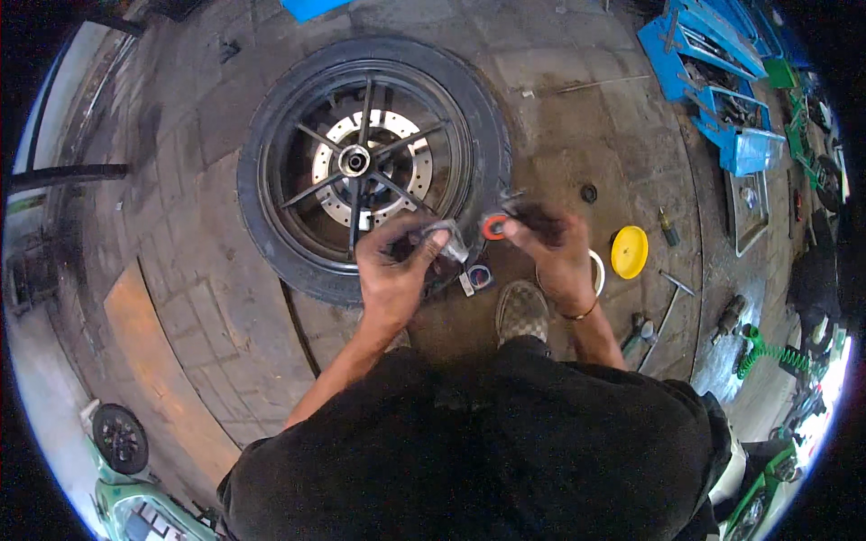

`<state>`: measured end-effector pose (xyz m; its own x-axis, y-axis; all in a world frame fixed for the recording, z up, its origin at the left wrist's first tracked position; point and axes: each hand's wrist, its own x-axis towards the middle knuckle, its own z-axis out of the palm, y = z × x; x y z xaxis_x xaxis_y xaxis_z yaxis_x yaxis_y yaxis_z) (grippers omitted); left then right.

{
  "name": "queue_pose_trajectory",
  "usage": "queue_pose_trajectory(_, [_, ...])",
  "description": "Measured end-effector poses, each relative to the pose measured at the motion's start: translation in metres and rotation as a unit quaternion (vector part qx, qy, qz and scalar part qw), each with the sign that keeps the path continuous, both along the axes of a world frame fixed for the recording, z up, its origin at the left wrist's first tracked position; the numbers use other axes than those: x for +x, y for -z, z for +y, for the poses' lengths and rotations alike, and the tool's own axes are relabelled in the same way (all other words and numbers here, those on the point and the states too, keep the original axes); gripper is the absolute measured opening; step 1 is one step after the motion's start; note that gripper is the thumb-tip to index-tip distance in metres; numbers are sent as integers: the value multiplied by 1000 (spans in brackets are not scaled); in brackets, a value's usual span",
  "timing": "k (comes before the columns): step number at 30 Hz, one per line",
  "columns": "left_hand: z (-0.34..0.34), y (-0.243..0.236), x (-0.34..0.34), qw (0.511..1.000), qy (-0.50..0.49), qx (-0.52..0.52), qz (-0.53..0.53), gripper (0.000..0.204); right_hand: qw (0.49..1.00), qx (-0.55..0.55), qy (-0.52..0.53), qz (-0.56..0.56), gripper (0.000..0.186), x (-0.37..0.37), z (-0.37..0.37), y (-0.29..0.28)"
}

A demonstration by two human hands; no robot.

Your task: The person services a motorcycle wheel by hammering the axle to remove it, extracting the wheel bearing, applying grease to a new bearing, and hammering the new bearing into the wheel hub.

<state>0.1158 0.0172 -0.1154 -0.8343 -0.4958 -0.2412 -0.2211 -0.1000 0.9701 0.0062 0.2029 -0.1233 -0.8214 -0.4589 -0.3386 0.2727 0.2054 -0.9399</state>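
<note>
My left hand [393, 266] is closed, pinching a crumpled piece of clear plastic wrapping [454, 242] between thumb and fingers. To its right, my right hand [561, 252] grips a small ring with a red face and a dark centre, which looks like a sealed wheel bearing [494, 226]. The two hands are apart, over the near right edge of a motorcycle wheel [354, 161]. This wheel lies flat on the paving with its tyre on and a drilled brake disc showing behind the spokes. A small dark and white box [479, 276] lies on the ground below the hands.
Right of my hands lie a black ring [589, 193], a yellow round lid [629, 252], a screwdriver [667, 226] and a T-handle wrench [669, 307]. Farther off stand a blue toolbox [717, 68] and a metal tray [748, 213]. A brown board [162, 370] lies at left.
</note>
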Motion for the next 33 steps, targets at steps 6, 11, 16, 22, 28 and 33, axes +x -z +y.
queue_pose_trajectory(6, [27,13,13,989,51,-115,-81,33,998,-34,-32,-39,38,15,28,-7])
queue_pose_trajectory(11, [20,0,-4,964,80,207,-145,36,970,12,-244,-1,43,3,24,-22])
queue_pose_trajectory(16, [20,7,4,974,134,140,-115,28,935,70,-341,69,41,0,25,-26])
queue_pose_trajectory(22, [13,9,5,980,128,95,-121,21,949,-13,-314,14,34,8,27,-11])
queue_pose_trajectory(28, [0,26,10,992,30,101,-66,15,972,-47,-224,-55,25,13,36,14])
queue_pose_trajectory(33, [-3,17,5,995,17,68,-64,17,921,21,-253,297,25,32,63,85])
